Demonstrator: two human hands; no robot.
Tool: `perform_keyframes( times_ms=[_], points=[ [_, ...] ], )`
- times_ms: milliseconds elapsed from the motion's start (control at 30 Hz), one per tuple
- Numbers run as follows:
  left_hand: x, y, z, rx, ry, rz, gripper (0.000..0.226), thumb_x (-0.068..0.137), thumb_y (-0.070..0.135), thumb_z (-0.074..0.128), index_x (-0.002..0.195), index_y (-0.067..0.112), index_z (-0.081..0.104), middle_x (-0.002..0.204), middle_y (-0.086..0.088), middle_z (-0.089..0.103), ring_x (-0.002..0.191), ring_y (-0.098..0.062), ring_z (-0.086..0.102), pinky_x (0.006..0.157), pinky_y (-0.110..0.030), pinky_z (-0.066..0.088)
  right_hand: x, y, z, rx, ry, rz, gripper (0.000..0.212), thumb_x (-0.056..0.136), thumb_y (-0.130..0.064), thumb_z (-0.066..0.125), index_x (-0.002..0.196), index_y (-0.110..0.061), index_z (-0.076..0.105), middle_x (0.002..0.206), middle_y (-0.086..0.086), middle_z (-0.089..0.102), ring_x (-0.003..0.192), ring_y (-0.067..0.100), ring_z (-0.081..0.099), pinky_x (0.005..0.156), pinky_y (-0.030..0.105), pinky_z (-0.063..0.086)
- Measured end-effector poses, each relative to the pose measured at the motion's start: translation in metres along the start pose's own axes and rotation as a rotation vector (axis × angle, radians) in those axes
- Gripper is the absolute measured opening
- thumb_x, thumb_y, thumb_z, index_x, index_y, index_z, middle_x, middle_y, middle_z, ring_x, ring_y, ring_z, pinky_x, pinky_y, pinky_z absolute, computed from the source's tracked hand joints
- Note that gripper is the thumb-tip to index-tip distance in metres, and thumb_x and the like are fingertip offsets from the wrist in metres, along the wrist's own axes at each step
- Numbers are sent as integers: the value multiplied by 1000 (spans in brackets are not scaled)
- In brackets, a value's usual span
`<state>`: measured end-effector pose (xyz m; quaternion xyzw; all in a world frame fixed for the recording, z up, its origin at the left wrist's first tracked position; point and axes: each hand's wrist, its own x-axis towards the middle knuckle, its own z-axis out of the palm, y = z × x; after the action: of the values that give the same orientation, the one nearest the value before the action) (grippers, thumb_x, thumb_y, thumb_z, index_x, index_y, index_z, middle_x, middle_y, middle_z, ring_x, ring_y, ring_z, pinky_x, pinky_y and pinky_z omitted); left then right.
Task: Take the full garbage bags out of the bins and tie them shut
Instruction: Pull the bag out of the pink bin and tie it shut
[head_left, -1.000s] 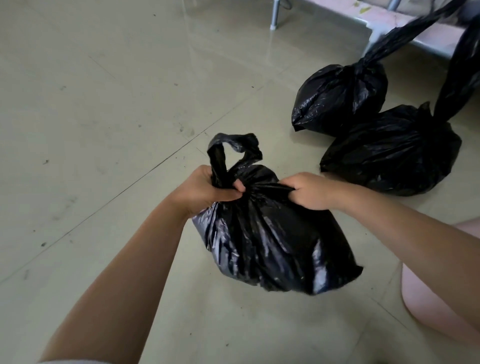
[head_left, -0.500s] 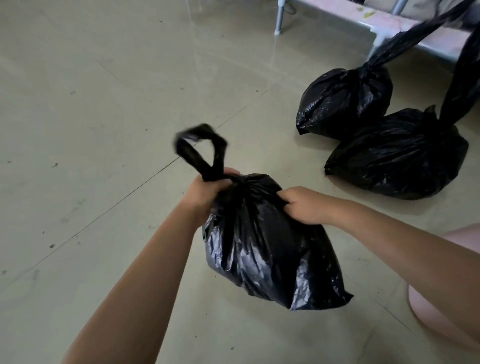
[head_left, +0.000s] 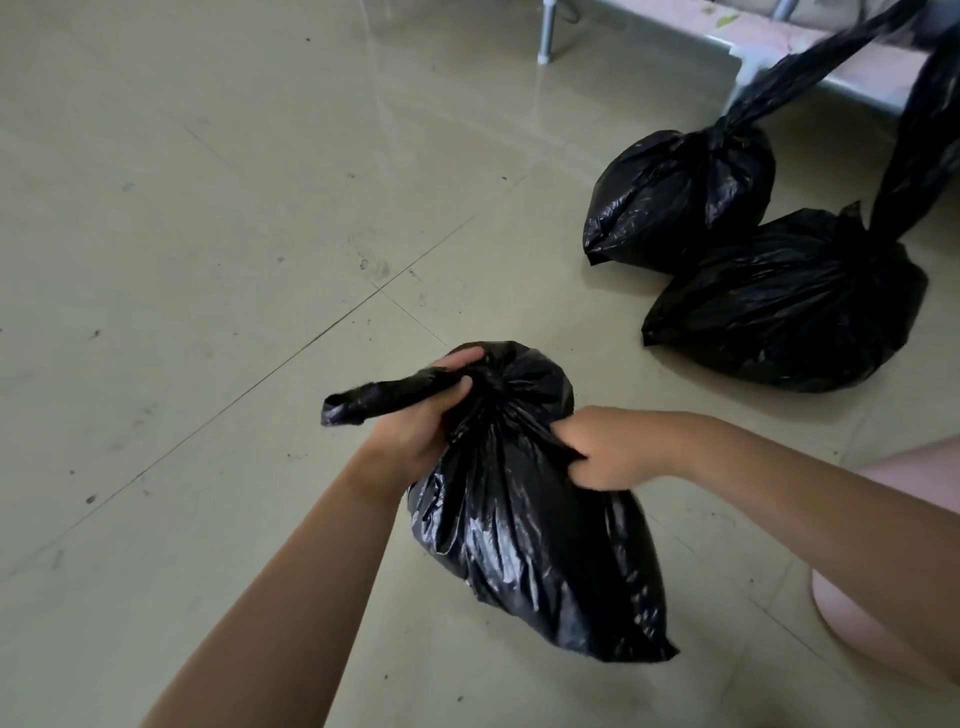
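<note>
A full black garbage bag (head_left: 540, 535) lies on the tiled floor in front of me, its neck gathered into a knot. My left hand (head_left: 415, 421) is closed around the twisted tail of the bag's neck, which sticks out to the left. My right hand (head_left: 608, 449) pinches the gathered plastic on the bag's right side, just below the knot. Two more black bags sit tied on the floor at the right: one farther back (head_left: 680, 200) and one nearer (head_left: 789, 306), each with a long twisted tail rising up and to the right.
A metal-framed piece of furniture (head_left: 841, 67) with a slim leg (head_left: 548, 31) stands at the top right behind the bags. A pink rounded object (head_left: 852, 623) sits at the right edge by my right arm. Beige floor tiles stretch out to the left.
The looped tail in my left hand has been pulled down and out to the left, and the knot has drawn tight on the bag's neck. My right hand slid lower on the bag.
</note>
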<state>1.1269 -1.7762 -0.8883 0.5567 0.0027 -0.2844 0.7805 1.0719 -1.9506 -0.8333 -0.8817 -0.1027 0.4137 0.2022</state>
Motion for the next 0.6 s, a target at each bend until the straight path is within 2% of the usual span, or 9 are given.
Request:
perform_keyframes(
  times_ms=[67,133,200,267,300,333,400,467,600],
  points=[
    [0,-5,-8,190,63,211,37,83,-21,42,90,10,61,76,13,75,74,2,69,69,-10,53,-7,-3,-5,5,-163,-11,13,87,-25,52,77,-19,46,79,-4,52,76,16,52,64,25,42],
    [-2,-9,-11,264,109,352,43,76,-30,43,90,8,60,73,15,74,70,4,68,68,-8,51,-13,-4,-14,25,-152,-31,24,87,-40,51,68,-26,47,68,-13,48,65,7,49,57,17,38],
    [-1,-12,-14,256,148,344,43,74,-32,44,77,6,64,66,12,74,62,3,68,63,-8,52,-9,0,-24,100,181,-85,31,89,-37,49,64,-20,57,61,-9,53,59,10,52,53,15,37],
    [-1,-11,-13,223,132,277,52,74,-30,47,61,14,71,59,8,72,57,0,67,59,-10,54,3,8,-35,227,584,-84,25,90,-22,50,83,-5,67,77,2,67,76,22,63,57,12,39],
    [-1,-11,-11,228,122,252,53,73,-29,48,56,15,72,58,7,72,55,-1,67,60,-11,54,10,11,-40,265,654,-73,21,90,-17,50,95,-4,67,91,5,68,87,23,63,62,12,39],
    [-1,-10,-8,237,117,242,54,72,-28,49,53,17,72,56,7,71,55,-1,66,61,-12,55,16,12,-43,281,626,-66,24,90,-13,49,109,-7,63,105,6,67,94,19,60,65,11,39],
    [-2,-7,1,272,141,254,54,71,-27,51,50,19,69,54,7,69,53,1,64,62,-12,52,29,13,-42,279,385,-66,37,91,-8,44,127,-12,51,127,4,58,103,10,51,70,7,41],
    [-3,-5,9,296,164,263,44,70,-27,50,55,13,63,57,5,67,51,3,62,60,-10,50,39,11,-37,238,231,-67,43,89,-4,44,130,-17,48,132,2,54,108,9,49,76,3,37],
    [-8,-4,13,374,180,307,41,70,-23,54,60,17,62,73,-5,63,60,-3,63,69,-18,50,41,14,-37,351,210,-87,33,87,-10,53,119,-18,60,91,-12,62,77,1,52,55,0,38]
  ],
)
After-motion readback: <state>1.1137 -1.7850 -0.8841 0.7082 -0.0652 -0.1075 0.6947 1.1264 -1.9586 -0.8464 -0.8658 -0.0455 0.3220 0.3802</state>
